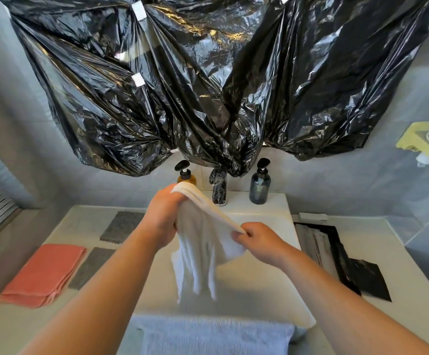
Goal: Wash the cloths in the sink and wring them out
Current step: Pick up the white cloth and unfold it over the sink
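White cloth (203,242) is hanging over the sink (254,278), with left hand (163,216) and right hand (258,242) both gripping its top edge.

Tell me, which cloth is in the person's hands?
The white cloth, gripped by the left hand and right hand over the sink. The pink cloth lies folded at left; the blue cloth lies nearest the camera.
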{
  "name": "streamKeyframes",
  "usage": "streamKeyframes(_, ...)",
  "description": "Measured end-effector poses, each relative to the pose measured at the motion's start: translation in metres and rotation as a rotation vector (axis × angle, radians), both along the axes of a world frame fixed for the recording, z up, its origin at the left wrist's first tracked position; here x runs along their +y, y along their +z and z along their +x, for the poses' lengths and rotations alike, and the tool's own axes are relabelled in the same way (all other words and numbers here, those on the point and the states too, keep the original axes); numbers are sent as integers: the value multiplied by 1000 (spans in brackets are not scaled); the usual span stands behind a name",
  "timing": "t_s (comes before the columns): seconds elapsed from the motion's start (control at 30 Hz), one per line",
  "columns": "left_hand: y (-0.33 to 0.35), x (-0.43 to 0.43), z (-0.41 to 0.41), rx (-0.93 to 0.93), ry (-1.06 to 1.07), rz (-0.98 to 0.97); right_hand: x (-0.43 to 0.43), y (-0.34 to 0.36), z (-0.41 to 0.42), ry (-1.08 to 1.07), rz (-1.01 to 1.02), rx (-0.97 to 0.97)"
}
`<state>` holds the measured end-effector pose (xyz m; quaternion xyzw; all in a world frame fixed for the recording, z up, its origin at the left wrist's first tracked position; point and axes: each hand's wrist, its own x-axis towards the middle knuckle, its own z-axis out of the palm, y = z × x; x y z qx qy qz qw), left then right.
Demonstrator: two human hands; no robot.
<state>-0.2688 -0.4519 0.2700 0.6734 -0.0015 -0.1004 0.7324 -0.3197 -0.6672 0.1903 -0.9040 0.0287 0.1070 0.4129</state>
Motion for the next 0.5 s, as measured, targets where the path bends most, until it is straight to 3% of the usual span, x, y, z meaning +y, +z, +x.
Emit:
streamKeyframes(0.13,-2,27,12,27,-13,211,-16,5,-3,-152,276,-89)
streamKeyframes(0.27,-5,70,33,-8,-264,755,-48,41,-5,-129,380,-84)
streamKeyframes(0.4,-17,87,48,114,-577,1062,-56,47,2,-33,209,81)
streamKeyframes(0.5,-45,85,53,277,-666,990,-52,31,7,-7,16,256)
